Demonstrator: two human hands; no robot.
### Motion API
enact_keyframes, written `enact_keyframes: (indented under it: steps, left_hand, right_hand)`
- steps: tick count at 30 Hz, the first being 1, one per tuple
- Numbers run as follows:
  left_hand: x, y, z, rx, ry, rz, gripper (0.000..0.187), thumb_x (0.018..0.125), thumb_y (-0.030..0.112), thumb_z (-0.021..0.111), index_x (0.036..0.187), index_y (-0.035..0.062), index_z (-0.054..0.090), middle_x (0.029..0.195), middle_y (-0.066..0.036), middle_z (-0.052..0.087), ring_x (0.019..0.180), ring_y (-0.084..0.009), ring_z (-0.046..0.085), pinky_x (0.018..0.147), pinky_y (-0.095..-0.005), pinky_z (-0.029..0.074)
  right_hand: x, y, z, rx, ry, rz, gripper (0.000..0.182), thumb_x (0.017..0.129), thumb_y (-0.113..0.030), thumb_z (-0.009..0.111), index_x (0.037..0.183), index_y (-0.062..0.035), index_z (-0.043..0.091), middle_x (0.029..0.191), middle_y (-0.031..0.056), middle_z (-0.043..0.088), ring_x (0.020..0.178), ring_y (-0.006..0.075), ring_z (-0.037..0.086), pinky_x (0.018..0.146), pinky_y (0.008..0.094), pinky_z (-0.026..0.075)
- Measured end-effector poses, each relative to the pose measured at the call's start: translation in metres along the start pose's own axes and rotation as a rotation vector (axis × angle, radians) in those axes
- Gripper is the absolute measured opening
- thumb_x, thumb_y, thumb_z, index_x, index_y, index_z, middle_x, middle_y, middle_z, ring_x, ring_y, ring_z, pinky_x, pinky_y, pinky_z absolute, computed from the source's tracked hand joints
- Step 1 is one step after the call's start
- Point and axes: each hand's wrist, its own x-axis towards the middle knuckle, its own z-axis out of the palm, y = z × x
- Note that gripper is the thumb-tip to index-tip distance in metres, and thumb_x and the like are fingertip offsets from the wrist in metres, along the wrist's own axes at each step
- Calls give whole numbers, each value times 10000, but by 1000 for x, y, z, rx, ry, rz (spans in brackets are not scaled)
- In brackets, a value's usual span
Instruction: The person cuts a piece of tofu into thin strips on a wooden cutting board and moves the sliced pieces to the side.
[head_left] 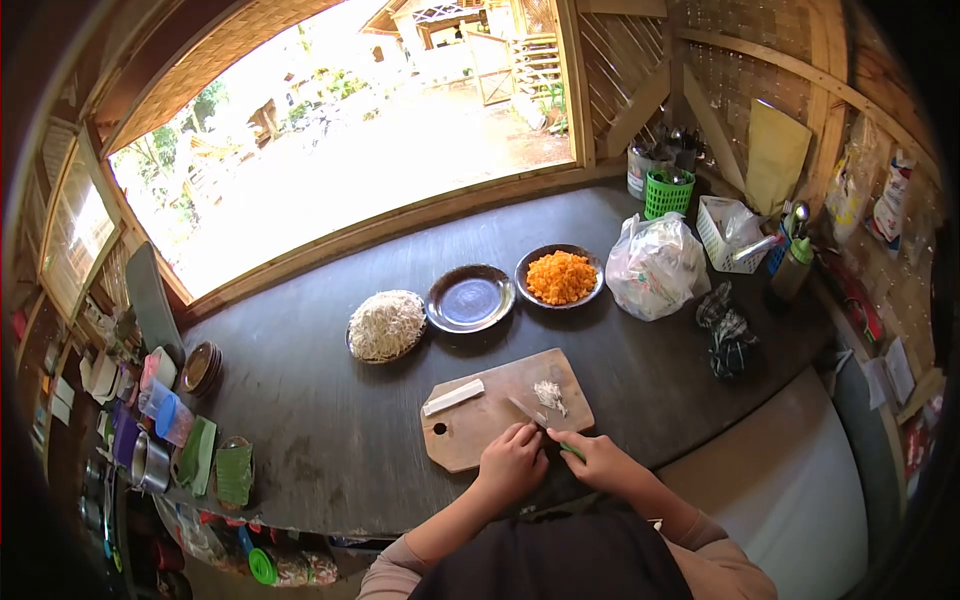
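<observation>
A wooden cutting board [492, 415] lies on the dark table. My right hand [600, 462] grips the green handle of a knife [526, 410], its blade over the board and pointing up and left. My left hand [513, 462] rests at the board's near edge beside the blade, fingers curled together; what they hold, if anything, is hidden. A pale white stick [454, 397] lies on the board's left part. Right of the blade is a small pile of chopped white bits [550, 397].
Behind the board stand a plate of white shreds [387, 325], an empty plate [470, 299] and a plate of orange pieces [561, 278]. To their right are a plastic bag [655, 268], a dark cloth [728, 335] and baskets [668, 193]. Containers [150, 460] line the left edge.
</observation>
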Motion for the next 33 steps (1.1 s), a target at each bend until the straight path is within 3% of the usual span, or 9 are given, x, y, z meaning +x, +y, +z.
enact_keyframes:
  steps: [2,4,11,13,14,22,25,28,33]
  left_hand:
    - [-1,0,2,-7,-14,-11,320,805,237,671,1057,41,695,1164,-82,663,1121,-232,616,890,-355,543]
    - [0,-3,4,25,-2,12,319,805,237,670,1055,41,693,1160,-82,664,1120,-232,617,886,-354,544]
    - [0,-1,2,12,10,6,321,808,249,675,1051,40,695,1155,-78,666,1117,-228,619,885,-352,545]
    - [1,2,-1,-1,-6,-13,325,811,255,676,1053,38,696,1158,-76,666,1121,-226,618,886,-352,545]
    - [0,2,0,-2,-6,-12,325,811,255,676,1053,38,696,1158,-76,666,1121,-226,618,886,-352,545]
    - [0,2,0,18,18,-5,327,813,255,681,1049,29,699,1156,-88,666,1117,-234,617,899,-351,541]
    - [0,3,-1,8,5,-12,332,821,262,677,1058,29,698,1161,-92,665,1124,-237,614,900,-354,541]
    - [-1,2,0,9,0,-14,333,826,261,675,1065,30,696,1160,-91,664,1122,-238,614,900,-352,540]
    - [-1,1,-1,-1,-1,-12,329,826,260,675,1062,30,693,1158,-90,663,1117,-240,615,899,-353,538]
  right_hand:
    - [-1,3,1,-1,32,-74,391,930,-152,590,1321,-133,589,946,235,685,803,412,682,718,424,546]
    - [-6,-4,-6,-26,-28,56,390,932,-147,585,1322,-130,588,953,235,686,806,411,682,721,422,547]
    - [-8,-5,-7,-27,-86,164,394,931,-145,587,1326,-138,589,917,239,685,773,393,689,717,408,548]
    - [-1,6,5,-17,75,-122,400,931,-146,590,1332,-154,591,844,237,679,697,353,686,704,380,543]
    - [-3,7,5,-17,77,-121,400,931,-146,590,1332,-154,591,844,237,679,697,353,686,704,380,543]
    - [-16,-15,-18,-2,-98,180,403,931,-130,586,1334,-119,583,974,242,686,816,399,695,745,408,547]
    - [-7,1,-2,62,31,-6,404,930,-141,592,1334,-146,589,916,234,689,777,387,696,724,401,546]
    - [-3,6,2,19,32,-40,396,934,-145,591,1330,-159,593,885,233,684,768,381,698,716,397,546]
    - [-15,-19,-19,-34,-77,136,396,936,-134,586,1332,-155,589,888,241,677,760,389,692,715,396,546]
